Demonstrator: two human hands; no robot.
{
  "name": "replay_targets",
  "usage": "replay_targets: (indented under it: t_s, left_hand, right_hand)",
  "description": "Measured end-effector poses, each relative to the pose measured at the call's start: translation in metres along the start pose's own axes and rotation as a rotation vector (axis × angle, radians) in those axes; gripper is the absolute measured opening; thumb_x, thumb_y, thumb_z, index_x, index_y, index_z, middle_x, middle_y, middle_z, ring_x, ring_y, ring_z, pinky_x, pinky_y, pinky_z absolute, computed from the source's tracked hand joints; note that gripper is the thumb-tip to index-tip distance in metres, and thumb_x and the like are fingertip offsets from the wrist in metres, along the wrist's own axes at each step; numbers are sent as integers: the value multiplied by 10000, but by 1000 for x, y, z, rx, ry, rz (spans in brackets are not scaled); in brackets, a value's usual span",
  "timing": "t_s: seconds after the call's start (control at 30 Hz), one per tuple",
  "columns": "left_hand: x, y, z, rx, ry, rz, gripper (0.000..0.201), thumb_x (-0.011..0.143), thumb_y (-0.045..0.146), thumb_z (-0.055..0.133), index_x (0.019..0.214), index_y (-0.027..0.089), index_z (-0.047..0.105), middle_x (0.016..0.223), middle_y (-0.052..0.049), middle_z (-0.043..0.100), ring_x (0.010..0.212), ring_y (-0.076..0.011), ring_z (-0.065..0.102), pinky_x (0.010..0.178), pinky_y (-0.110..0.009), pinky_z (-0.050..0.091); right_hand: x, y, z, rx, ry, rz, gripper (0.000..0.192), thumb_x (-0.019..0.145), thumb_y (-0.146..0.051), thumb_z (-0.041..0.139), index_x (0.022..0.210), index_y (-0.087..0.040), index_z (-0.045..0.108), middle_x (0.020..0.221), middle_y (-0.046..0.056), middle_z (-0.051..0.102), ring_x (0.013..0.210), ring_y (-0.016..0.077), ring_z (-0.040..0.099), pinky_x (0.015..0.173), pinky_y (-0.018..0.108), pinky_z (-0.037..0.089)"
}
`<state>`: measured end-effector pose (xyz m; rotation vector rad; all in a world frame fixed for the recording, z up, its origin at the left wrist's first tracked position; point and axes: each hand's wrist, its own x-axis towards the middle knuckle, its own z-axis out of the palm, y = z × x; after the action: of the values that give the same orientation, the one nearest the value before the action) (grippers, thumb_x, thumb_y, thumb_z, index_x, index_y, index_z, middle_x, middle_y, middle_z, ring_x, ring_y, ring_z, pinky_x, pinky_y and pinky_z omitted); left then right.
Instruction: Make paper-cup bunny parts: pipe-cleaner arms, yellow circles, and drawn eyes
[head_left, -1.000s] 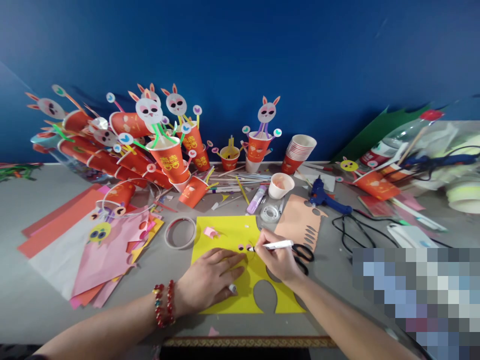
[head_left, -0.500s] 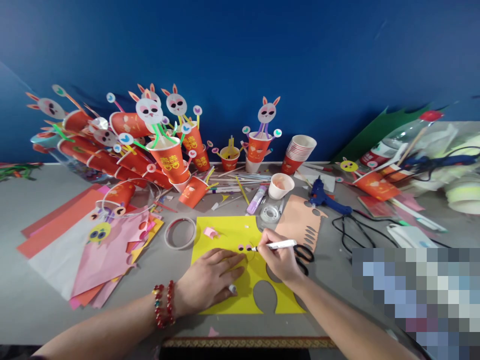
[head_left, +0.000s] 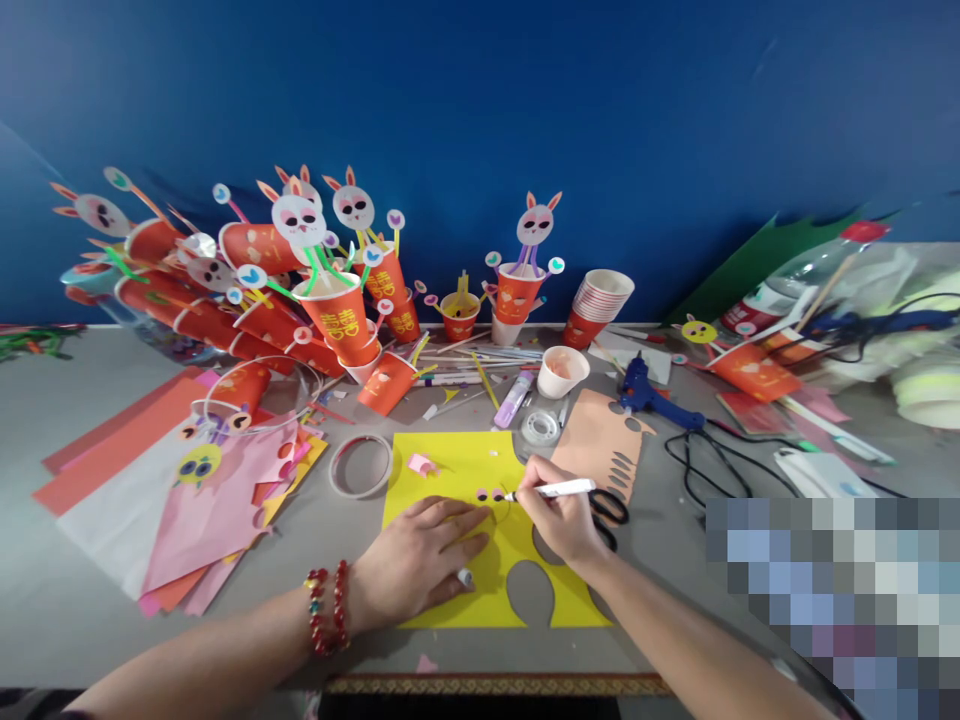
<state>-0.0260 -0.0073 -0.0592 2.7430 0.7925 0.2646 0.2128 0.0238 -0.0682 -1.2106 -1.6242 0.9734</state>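
Note:
A white marker is gripped in my right hand, closed around it like a pen. Its tip is at small dark eye shapes with pink edges on a yellow sheet of paper. A faint curved line runs below the eyes. My left hand lies on the sheet's left part with fingers stretched, pressing it down; a white marker cap pokes out between its thumb and fingers. The sheet has rounded cut-outs along its lower right. Black-handled scissors lie just beyond my right hand, partly hidden.
Decorated red paper cups with rabbit faces crowd the back left. A tape roll lies left of the sheet, near coloured papers. At right are peach paper, a blue glue gun with its cord, and a plastic bottle.
Almost nothing differs. Both hands and the marker stay in place, apart from a very slight shift.

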Motion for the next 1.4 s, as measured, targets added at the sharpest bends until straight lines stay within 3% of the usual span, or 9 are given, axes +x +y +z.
replay_targets:
  t_s: [0.77,1.03,1.23,1.4]
  left_hand:
    - [1,0,-1,19,-27,4,420,953,321,523,1356,209,493,1517,-52,465,1305,-272,476,1066,-427,410]
    - [0,1,0,14,-1,3,412,954,334,539,1348,221,502,1496,-67,490,1303,-266,482,1060,-419,411]
    - [1,1,-2,10,-11,7,421,948,304,537,1355,210,495,1502,-62,483,1299,-273,486,1056,-431,419]
    - [2,2,-2,1,33,11,395,955,323,532,1333,210,515,1477,-82,512,1276,-274,513,1048,-437,428]
  right_hand:
    - [0,-1,0,-18,-28,-2,209,814,-167,511,631,-217,423,527,-69,371,469,98,322,456,239,229]
    - [-1,10,0,93,42,12,226,851,-173,513,651,-217,416,544,-72,369,477,95,319,465,232,245]
    - [3,10,2,191,68,78,133,918,-276,560,813,-206,517,611,-45,505,514,102,424,478,221,310]
    - [5,5,2,352,56,112,190,926,-375,613,943,-216,511,703,-32,566,478,79,417,442,208,311]
